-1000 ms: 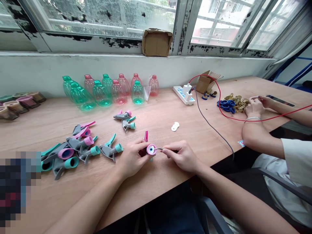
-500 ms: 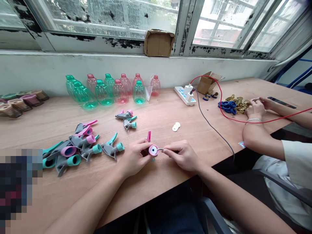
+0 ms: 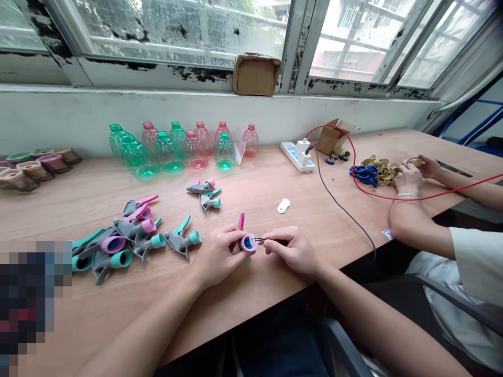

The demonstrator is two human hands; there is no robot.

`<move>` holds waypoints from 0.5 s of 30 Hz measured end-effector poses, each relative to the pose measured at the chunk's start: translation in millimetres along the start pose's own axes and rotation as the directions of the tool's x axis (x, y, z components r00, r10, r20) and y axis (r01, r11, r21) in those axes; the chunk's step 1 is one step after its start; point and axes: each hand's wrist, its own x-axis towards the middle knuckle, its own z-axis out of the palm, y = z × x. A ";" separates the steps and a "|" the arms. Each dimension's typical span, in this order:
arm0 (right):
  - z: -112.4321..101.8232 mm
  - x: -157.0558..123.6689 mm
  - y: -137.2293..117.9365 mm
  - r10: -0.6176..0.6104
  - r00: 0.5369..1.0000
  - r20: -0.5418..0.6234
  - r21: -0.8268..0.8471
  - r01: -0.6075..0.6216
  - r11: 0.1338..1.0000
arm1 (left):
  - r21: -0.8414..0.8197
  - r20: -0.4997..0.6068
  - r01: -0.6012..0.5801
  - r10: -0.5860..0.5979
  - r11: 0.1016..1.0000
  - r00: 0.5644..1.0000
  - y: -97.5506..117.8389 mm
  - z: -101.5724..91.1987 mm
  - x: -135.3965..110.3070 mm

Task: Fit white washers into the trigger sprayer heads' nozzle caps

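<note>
My left hand (image 3: 215, 255) grips a spray trigger head (image 3: 245, 240) with a pink cap and a pink lever, its cap opening turned toward my right hand. My right hand (image 3: 294, 248) pinches a thin dark tool (image 3: 262, 241) whose tip reaches into the cap. Both hands rest low over the wooden table (image 3: 259, 193) near its front edge. Two small white discs (image 3: 283, 205) lie a little beyond my right hand.
A heap of grey trigger heads (image 3: 126, 240) with pink and teal caps lies left, two more (image 3: 205, 192) further back. Green and pink bottles (image 3: 176, 147) line the wall. A power strip (image 3: 297, 153) with cables, and a co-worker's hands (image 3: 411, 175) at a pile of blue and gold parts, are right.
The tool tip has gone further into the pink cap, and the white ring seen inside the cap earlier no longer faces me. The co-worker's hands shifted slightly.
</note>
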 end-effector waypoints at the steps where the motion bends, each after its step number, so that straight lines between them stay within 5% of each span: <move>1: -4.4 0.0 1.3 0.000 1.000 -0.016 -0.012 0.000 1.000 | 0.055 -0.003 -0.001 0.002 0.999 1.000 1.8 -8.2 0.0; 5: -38.0 5.0 6.0 -0.041 0.992 -0.122 -0.300 0.003 0.954 | 0.326 -0.110 0.115 -0.084 0.938 0.990 -2.0 -63.0 -3.6; 8: -67.2 14.7 8.3 -0.067 0.991 -0.119 -0.742 -0.044 0.669 | 0.574 -0.276 0.404 -0.296 0.712 0.915 -26.6 -106.3 -8.8; 11: -83.9 25.6 11.6 0.019 0.997 -0.076 -0.938 -0.078 0.337 | 0.697 -0.231 0.459 -0.434 0.551 0.871 -61.7 -131.4 -13.4; 15: -87.3 32.3 17.5 0.052 0.991 -0.123 -0.967 -0.132 0.218 | 0.735 -0.142 0.415 -0.475 0.537 0.868 -84.6 -139.1 -7.6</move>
